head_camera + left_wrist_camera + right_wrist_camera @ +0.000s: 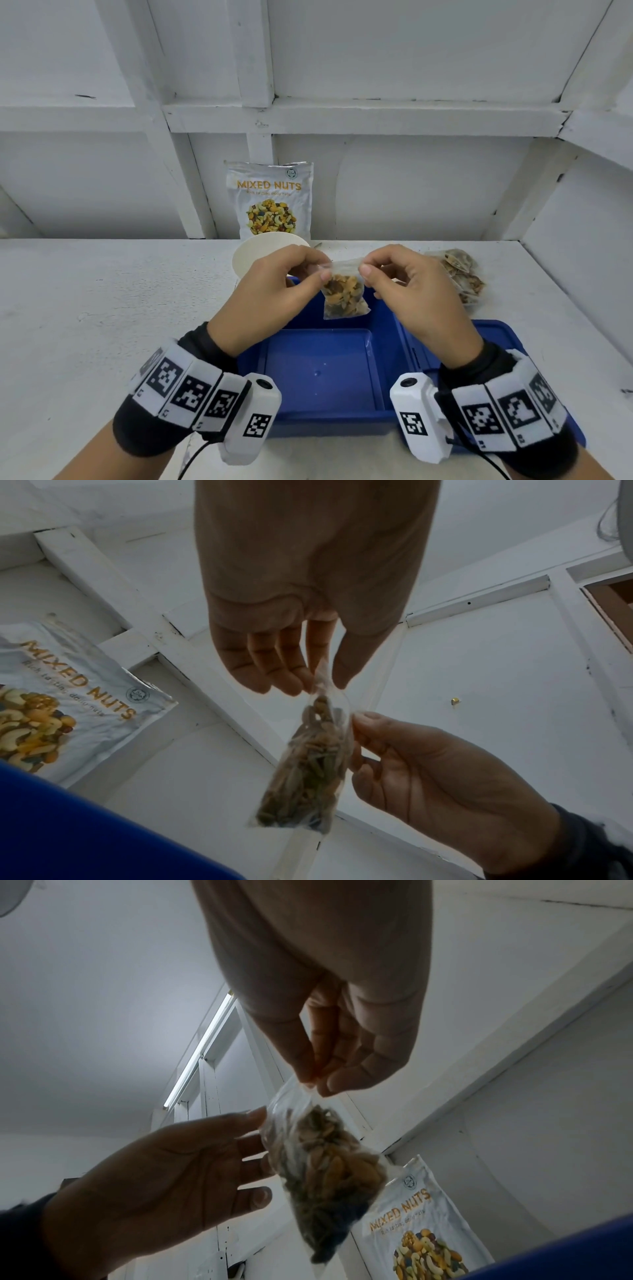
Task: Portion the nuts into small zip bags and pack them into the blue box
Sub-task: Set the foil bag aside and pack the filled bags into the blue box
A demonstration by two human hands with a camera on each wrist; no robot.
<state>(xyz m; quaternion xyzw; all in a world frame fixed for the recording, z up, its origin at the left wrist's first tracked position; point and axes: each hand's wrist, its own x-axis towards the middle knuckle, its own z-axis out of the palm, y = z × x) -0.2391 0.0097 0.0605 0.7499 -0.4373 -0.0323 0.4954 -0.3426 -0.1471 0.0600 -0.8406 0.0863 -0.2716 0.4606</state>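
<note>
A small clear zip bag (344,294) filled with mixed nuts hangs in the air above the blue box (325,370). My left hand (298,274) pinches its top left corner, and my right hand (383,270) pinches the top right corner. Seen from the left wrist, the zip bag (308,772) dangles below my left hand (318,677), with my right hand (369,737) at its side. Seen from the right wrist, the zip bag (325,1172) hangs from my right hand (315,1080); my left hand (253,1139) touches its edge. The box's inside shows nothing in it.
A large "MIXED NUTS" pouch (269,200) leans against the back wall. In front of it stands a white bowl (253,257). Several filled zip bags (460,277) lie piled at the right. The blue lid (493,339) lies to the box's right.
</note>
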